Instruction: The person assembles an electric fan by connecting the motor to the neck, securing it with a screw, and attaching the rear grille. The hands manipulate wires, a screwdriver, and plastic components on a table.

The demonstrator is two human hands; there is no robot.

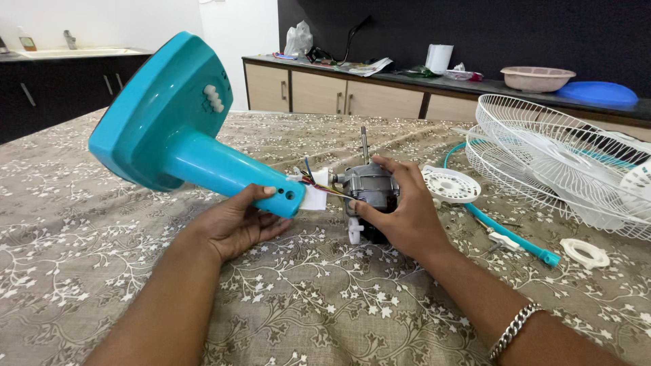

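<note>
Fan motor (367,184) above floral cloth (81,230); kitchen counter (475,85) behind.

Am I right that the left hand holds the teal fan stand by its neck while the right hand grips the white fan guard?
Not quite. In the head view the right hand grips the grey fan motor, not the white fan guard, which lies apart on the bedspread. The left hand does hold the teal fan stand by its neck.

Part of the grey motor (369,186) is hidden by the right hand (405,215). The white fan grilles (563,159) are cut off by the right edge. The small things on the far counter (475,81) cannot be made out.
</note>
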